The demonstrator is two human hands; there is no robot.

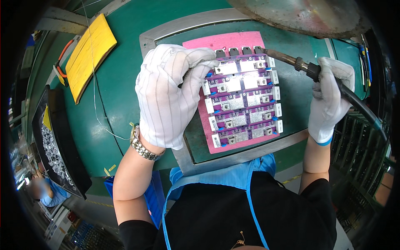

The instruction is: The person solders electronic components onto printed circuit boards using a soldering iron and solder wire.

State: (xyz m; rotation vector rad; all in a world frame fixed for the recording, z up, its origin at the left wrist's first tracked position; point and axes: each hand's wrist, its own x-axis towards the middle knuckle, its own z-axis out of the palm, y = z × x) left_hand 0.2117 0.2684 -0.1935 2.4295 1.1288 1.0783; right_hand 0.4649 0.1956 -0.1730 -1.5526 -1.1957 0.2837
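A purple circuit board panel [239, 102] in several rows, with silver pads, small metal blocks and white labels along its sides, rests on a pink foam pad [221, 40]. Several black components [234, 51] stand in a line along its far edge. My right hand [331, 96], in a white glove, grips a soldering iron [307, 67]; its tip reaches the rightmost black component. My left hand [168, 89], also gloved, is closed in a pinch at the board's far left corner. What the pinch holds is hidden. A thin wire [95, 96] runs down to my left wrist.
A metal frame [287, 142] surrounds the pad on the green table [125, 50]. A yellow board [91, 56] and a black tray [81, 166] of small metal parts lie to the left. A stained round metal piece [304, 16] overhangs the far right. Another person [54, 193] sits far left.
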